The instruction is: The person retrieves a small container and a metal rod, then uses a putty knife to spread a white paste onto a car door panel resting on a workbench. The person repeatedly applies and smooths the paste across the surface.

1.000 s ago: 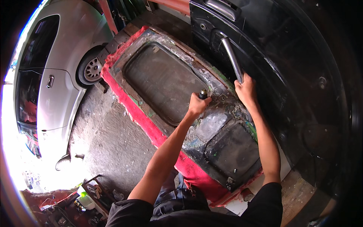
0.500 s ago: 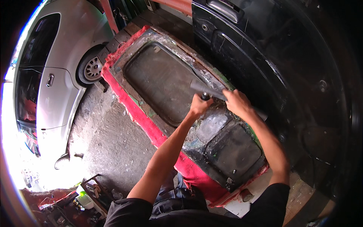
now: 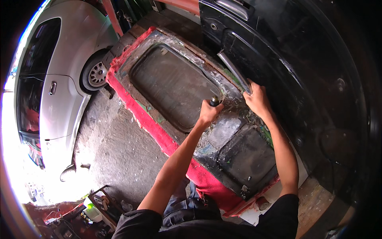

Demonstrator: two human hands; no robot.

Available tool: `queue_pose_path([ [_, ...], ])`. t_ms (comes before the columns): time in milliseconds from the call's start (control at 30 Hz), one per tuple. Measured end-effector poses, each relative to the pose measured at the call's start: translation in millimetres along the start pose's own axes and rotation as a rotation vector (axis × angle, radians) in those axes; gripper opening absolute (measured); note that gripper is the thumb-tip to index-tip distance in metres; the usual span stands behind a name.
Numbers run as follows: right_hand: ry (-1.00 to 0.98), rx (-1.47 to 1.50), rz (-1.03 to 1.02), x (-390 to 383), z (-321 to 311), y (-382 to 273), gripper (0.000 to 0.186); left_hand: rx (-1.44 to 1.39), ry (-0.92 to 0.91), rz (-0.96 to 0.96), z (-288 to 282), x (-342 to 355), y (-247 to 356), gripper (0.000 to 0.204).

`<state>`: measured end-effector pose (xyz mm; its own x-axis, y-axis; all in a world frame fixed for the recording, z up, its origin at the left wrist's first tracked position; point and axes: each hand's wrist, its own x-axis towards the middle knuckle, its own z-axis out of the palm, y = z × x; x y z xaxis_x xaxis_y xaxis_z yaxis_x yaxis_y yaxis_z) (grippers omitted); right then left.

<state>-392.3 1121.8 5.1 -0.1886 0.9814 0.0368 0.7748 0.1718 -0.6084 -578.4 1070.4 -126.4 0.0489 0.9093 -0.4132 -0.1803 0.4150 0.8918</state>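
Upright in my left hand (image 3: 209, 112) is a hand tool with a dark round handle (image 3: 214, 101); the fist hides its lower end, so its kind does not show. My right hand (image 3: 258, 100) grips a grey metal pipe (image 3: 232, 68) near its lower end, with the far end raised to the upper left, apart from the handle. Under both hands lies a worn vehicle door panel (image 3: 223, 133), its paint scraped and flaking around two recessed areas. The left fist is by the lower right corner of the larger recess (image 3: 175, 85).
Red cloth (image 3: 153, 133) lies beneath the panel. A large black vehicle panel (image 3: 294, 111) stands close on the right. To the left is a silver car (image 3: 59, 95) on a concrete floor (image 3: 119, 147). An open tool box (image 3: 104, 203) sits at lower left.
The pipe, blurred and lying across the top of the handle before, has swung up and right, away from it. My right hand has shifted slightly right; my left hand stays nearly still.
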Motion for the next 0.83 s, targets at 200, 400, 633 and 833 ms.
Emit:
queue_pose_path([
  [200, -0.047, -0.004, 0.046, -16.9, 6.3, 4.1, 0.038, -0.077, 0.033, -0.013, 0.6, 7.7, 19.3, 0.028],
  [400, -0.039, 0.062, 0.018, -17.3, 0.2, 3.1, 0.039, -0.059, 0.122, 0.007, 3.0, 5.2, 16.7, 0.027],
  [633, -0.019, 0.102, -0.041, -4.3, -0.1, -1.7, 0.033, 0.088, 0.079, 0.035, 7.0, 3.1, 15.3, 0.028],
  [833, -0.162, -0.189, 0.027, -7.9, 18.5, 15.4, 0.04, 0.01, -0.048, 0.031, 3.3, 2.2, 15.2, 0.025],
])
